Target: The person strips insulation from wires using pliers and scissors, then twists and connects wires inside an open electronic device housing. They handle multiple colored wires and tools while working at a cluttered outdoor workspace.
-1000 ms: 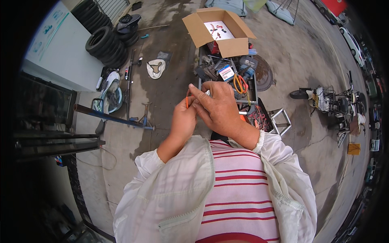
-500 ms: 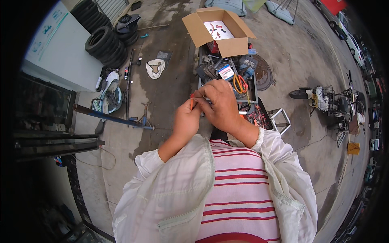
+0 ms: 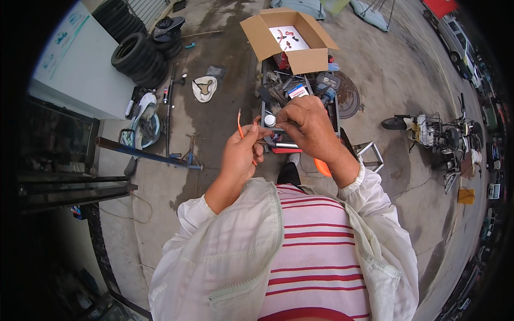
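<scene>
My left hand is closed round an orange wire. The wire's bare end points up past the thumb, and a lower piece shows under the fingers. A second short, reddish-brown wire end rises beside that hand's fingertips. My right hand is pinched just to the right, thumb against fingers; what sits between them is too small to make out. A round white-topped thing lies by its fingertips, at the near edge of the tool tray. An orange curved thing shows partly below my right wrist.
An open cardboard box with small red and black parts stands behind the tools. A cordless power tool lies in the tray. Leftward are a blue pipe stand, stacked tyres and a basin. A parked two-wheeler stands right.
My hands have moved apart; the right shifted right and down. The orange wire now shows upright above my left hand. The orange loops at the tray are gone from there; orange shows below my right wrist.
</scene>
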`<state>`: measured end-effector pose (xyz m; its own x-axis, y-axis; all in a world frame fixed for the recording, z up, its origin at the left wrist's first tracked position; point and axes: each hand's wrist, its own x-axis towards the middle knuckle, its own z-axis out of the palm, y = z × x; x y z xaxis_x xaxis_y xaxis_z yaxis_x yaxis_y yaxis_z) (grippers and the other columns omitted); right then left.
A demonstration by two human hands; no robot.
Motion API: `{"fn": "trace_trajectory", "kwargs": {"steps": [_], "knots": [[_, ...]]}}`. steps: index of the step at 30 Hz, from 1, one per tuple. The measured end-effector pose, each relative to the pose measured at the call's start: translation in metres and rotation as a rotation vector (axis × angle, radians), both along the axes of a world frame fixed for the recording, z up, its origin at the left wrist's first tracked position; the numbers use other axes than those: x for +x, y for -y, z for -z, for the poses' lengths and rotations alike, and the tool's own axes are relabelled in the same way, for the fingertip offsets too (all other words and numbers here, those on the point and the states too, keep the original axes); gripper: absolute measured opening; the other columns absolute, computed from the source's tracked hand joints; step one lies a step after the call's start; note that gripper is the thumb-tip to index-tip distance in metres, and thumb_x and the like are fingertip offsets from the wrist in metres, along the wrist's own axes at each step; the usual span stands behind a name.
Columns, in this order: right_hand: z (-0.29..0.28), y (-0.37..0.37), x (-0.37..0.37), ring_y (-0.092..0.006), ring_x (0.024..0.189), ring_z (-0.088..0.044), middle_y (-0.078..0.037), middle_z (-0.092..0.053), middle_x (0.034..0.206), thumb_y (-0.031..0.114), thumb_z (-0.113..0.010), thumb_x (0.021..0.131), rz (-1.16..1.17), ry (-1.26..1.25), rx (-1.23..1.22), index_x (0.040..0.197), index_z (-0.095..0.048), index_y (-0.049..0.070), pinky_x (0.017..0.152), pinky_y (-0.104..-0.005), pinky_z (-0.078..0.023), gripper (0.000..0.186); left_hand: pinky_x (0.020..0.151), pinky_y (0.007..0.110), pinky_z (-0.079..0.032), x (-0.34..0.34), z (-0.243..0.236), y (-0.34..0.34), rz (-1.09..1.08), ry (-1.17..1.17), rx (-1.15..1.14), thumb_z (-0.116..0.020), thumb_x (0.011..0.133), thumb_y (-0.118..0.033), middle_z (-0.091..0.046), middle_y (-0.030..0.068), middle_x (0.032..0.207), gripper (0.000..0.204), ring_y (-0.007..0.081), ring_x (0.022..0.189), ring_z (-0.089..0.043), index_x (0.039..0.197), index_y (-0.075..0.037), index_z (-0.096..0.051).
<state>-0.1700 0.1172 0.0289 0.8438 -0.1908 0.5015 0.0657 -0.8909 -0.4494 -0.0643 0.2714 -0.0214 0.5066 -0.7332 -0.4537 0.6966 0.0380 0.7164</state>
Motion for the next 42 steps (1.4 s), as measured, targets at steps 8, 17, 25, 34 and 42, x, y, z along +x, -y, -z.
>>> {"fn": "trace_trajectory", "kwargs": {"steps": [8, 17, 25, 34, 42], "knots": [[0.021, -0.015, 0.011, -0.0269, 0.080, -0.056, -0.004, -0.058, 0.080, 0.011, -0.076, 0.070, 0.147, 0.153, -0.096, 0.082, -0.065, 0.011, 0.077, -0.0395, -0.040, 0.016, 0.044, 0.019, -0.032, -0.006, -0.008, 0.001, 0.100, 0.037, 0.013, -0.055, 0.100, -0.024, -0.055, -0.0007, 0.080, 0.022, 0.0027, 0.057, -0.041, 0.103, -0.003, -0.061], [0.017, -0.015, 0.007, -0.0195, 0.079, -0.059, -0.008, -0.061, 0.084, 0.010, -0.075, 0.079, 0.200, 0.076, 0.542, 0.089, -0.066, 0.001, 0.066, -0.0322, -0.045, 0.015, 0.044, 0.018, -0.026, -0.005, -0.003, -0.002, 0.073, 0.083, 0.002, -0.057, 0.099, -0.022, -0.044, -0.0063, 0.073, 0.022, 0.0007, 0.057, -0.033, 0.100, -0.001, -0.062], [0.024, -0.010, 0.008, -0.0092, 0.069, -0.053, -0.003, -0.059, 0.083, 0.006, -0.071, 0.085, 0.140, 0.083, 0.855, 0.090, -0.066, -0.002, 0.061, -0.0253, -0.043, 0.010, 0.044, 0.018, -0.025, -0.007, -0.004, 0.000, 0.131, 0.150, 0.035, -0.056, 0.099, -0.021, -0.042, -0.0066, 0.070, 0.021, 0.0006, 0.055, -0.032, 0.097, -0.002, -0.063], [-0.010, 0.029, -0.011, -0.0164, 0.074, -0.056, -0.005, -0.060, 0.077, 0.005, -0.069, 0.085, 0.412, 0.341, 0.373, 0.087, -0.067, 0.001, 0.070, -0.0290, -0.044, 0.006, 0.044, 0.020, -0.033, 0.004, 0.011, 0.000, -0.116, 0.035, 0.014, -0.053, 0.101, -0.024, -0.060, 0.0018, 0.087, 0.021, 0.0021, 0.052, -0.037, 0.100, -0.004, -0.062], [0.032, -0.025, 0.013, -0.0255, 0.077, -0.058, -0.009, -0.062, 0.079, 0.006, -0.071, 0.079, 0.188, 0.086, 0.627, 0.084, -0.068, 0.003, 0.072, -0.0371, -0.045, 0.006, 0.045, 0.021, -0.039, -0.005, -0.010, 0.010, 0.009, -0.117, -0.095, -0.051, 0.102, -0.023, -0.064, 0.0051, 0.094, 0.021, 0.0023, 0.054, -0.040, 0.100, -0.005, -0.062]]}}
